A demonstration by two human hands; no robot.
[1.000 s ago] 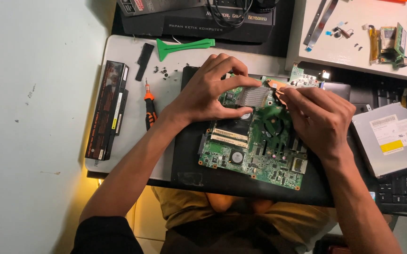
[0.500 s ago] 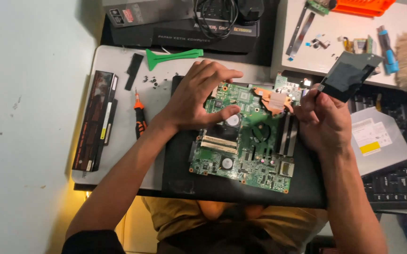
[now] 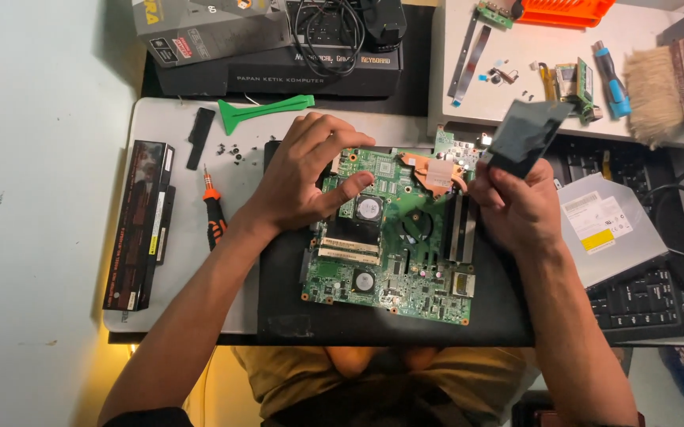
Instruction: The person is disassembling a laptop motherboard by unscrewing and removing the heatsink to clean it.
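1. Motherboard [image 3: 393, 237], green and bare, lies on a black mat [image 3: 294, 316] at the near middle of the table [image 3: 160, 126]. It is already out of any case, which suggests the stripping-down is well along; the copper heat pipe [image 3: 435, 170] at its far edge is still seated, as are the long slots on its right side.
2. Left hand [image 3: 306, 178] rests flat on the board's far left corner, fingers spread wide and pressing rather than gripping anything.
3. Right hand [image 3: 516, 209] is just off the board's right edge, its fingers pinched on a dark flat fan module [image 3: 528, 136] lifted clear of the board and tilted.
4. Left of the mat lie an orange-handled screwdriver [image 3: 213, 213], some loose black screws [image 3: 229, 150] and, nearer the table's left edge, a long black battery pack [image 3: 138, 225] with a red-and-white label strip.
5. Right of the mat sits a silver optical drive [image 3: 607, 229] carrying a white label with a yellow patch, on top of a black keyboard [image 3: 650, 304].
6. Farther off, a green plastic pry tool [image 3: 267, 108] lies in front of a long black box [image 3: 310, 79] with white lettering; a grey carton [image 3: 207, 32] with red marks sits on it.
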